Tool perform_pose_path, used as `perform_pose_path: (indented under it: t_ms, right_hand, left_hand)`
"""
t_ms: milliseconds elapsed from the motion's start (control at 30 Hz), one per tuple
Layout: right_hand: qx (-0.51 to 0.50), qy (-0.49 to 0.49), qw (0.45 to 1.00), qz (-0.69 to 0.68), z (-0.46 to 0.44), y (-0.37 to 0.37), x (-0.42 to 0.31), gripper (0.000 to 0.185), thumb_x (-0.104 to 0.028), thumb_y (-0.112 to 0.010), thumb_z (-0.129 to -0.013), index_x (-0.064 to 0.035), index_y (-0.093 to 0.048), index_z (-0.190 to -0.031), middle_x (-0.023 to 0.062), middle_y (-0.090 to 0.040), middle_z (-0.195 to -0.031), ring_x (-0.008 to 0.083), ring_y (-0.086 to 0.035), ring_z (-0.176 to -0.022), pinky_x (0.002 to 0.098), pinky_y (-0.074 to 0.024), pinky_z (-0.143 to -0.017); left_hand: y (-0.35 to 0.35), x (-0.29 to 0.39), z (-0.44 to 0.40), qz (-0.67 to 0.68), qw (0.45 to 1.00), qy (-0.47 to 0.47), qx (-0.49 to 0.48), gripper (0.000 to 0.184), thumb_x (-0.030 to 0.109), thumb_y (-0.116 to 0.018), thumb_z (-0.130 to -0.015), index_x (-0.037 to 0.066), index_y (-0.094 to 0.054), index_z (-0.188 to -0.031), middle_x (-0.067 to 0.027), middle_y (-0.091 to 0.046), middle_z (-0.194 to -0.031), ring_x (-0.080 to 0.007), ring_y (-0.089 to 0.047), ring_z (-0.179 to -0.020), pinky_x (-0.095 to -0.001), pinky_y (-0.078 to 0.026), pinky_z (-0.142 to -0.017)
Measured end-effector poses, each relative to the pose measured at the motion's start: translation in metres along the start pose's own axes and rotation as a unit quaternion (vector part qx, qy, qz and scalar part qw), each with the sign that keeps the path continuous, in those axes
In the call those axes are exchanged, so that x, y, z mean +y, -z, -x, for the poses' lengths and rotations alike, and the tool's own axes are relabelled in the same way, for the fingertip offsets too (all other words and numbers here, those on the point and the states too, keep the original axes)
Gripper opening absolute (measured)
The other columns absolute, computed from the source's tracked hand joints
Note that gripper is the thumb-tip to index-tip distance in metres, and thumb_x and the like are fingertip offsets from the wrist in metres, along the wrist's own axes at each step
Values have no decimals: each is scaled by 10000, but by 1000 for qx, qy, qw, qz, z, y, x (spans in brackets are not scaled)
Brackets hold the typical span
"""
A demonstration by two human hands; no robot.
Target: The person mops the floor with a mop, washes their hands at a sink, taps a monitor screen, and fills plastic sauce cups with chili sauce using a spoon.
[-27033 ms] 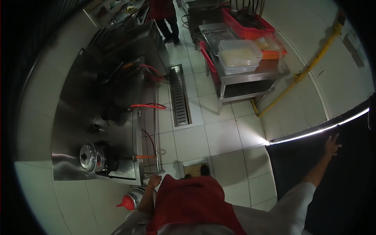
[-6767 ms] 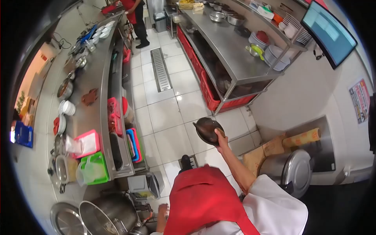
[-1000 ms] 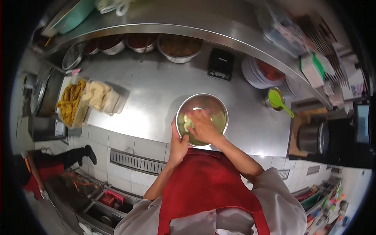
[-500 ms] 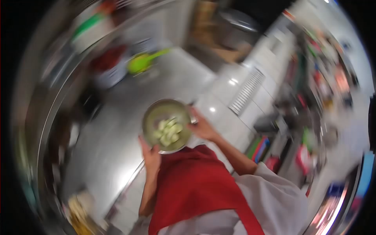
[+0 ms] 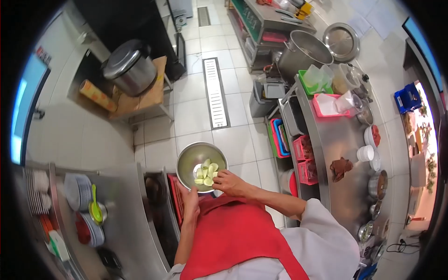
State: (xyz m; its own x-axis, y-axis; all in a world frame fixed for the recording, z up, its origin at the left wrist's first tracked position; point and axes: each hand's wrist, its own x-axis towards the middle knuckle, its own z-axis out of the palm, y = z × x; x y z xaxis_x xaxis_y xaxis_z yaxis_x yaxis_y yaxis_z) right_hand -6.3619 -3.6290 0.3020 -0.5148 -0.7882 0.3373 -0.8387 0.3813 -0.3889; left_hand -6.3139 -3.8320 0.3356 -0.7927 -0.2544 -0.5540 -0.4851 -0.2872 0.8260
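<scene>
A round metal bowl is held in front of my red apron, above the floor at the end of the left counter. Several cut pale green vegetable pieces lie in its lower right part. My left hand grips the bowl by its near left rim, the thumb showing against the side. Over the near right rim, my right hand has its fingers curled inward. A pale vegetable piece shows at its fingertips, apparently pinched; the fingers partly cover it.
A steel counter at left carries stacked plates and a lime-green ladle. The right counter holds trays, bowls and a brown cloth. A large cooker stands ahead left. Tiled floor with a drain grate runs between.
My view has swung right, from the left counter to the aisle, with the bowl. My right hand has shifted from the bowl's side to the pieces at its near rim.
</scene>
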Motion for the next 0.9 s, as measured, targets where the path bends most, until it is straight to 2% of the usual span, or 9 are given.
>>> perform_pose_path:
  t_ms: [67,200,233,333,467,600,700,800,900]
  right_hand:
    - [-4,-40,999,-12,2,21,47,170,-136,-663,-769,-122,-615,-931,25,-582,-939,233,-586,-926,402,-458,-890]
    - [25,-111,993,18,14,48,166,203,-78,-675,-730,-126,-605,-915,21,-567,-903,241,-578,-936,408,-440,-849]
    - [37,-133,990,12,13,61,194,185,-43,-666,-728,-122,-598,-882,26,-557,-876,249,-573,-930,412,-431,-833]
    - [72,-209,975,4,14,87,288,122,-42,-654,-772,-97,-601,-868,41,-588,-896,266,-576,-924,418,-439,-848]
    - [145,-346,926,-25,5,113,413,60,-35,-658,-809,-57,-605,-828,107,-582,-867,326,-576,-909,439,-432,-852]
    - [347,-417,839,-48,-25,119,541,53,-23,-658,-833,-10,-608,-836,161,-584,-843,384,-585,-892,459,-448,-808]
    - [480,-472,734,-88,-37,105,646,100,-23,-670,-843,28,-588,-867,176,-580,-839,409,-580,-849,460,-455,-776]
    - [530,-545,642,-103,-40,83,755,112,-50,-662,-881,25,-653,-963,186,-616,-879,398,-591,-826,424,-479,-755]
    - [633,-583,494,-124,-36,51,861,164,-101,-685,-902,34,-592,-884,174,-626,-828,340,-602,-781,432,-460,-729]
  left_hand:
    - [-32,7,-44,-23,999,14,-41,761,-57,-457,-877,168,-190,-1554,-168,-410,-1482,-335,-561,-1268,-434,-645,-825]
    - [-111,55,-131,-40,987,81,-133,628,192,-553,-1019,126,-215,-1544,-201,-424,-1461,-310,-684,-1073,-406,-613,-786]
    - [-129,61,-162,-37,984,57,-162,614,295,-552,-1047,119,-232,-1540,-214,-443,-1436,-310,-708,-1003,-393,-603,-749]
    - [-194,73,-276,-102,979,59,-167,606,294,-573,-1005,96,-305,-1512,-197,-489,-1394,-363,-709,-1033,-429,-582,-816]
    - [-300,117,-422,-198,959,39,-198,520,260,-576,-1006,57,-401,-1452,-191,-533,-1345,-339,-711,-1017,-422,-568,-836]
    - [-406,182,-514,-230,947,-25,-224,479,264,-570,-1023,48,-433,-1428,-196,-557,-1328,-322,-703,-1035,-424,-556,-859]
    - [-464,212,-556,-262,933,-74,-235,430,228,-555,-1036,46,-457,-1413,-170,-547,-1359,-310,-702,-1031,-408,-558,-854]
    - [-468,211,-612,-350,896,-113,-249,390,136,-566,-1021,31,-471,-1384,-143,-551,-1348,-268,-701,-1011,-354,-556,-816]
    - [-439,215,-656,-460,848,-121,-235,401,107,-592,-1002,7,-467,-1369,-132,-536,-1319,-181,-605,-1093,-310,-547,-800]
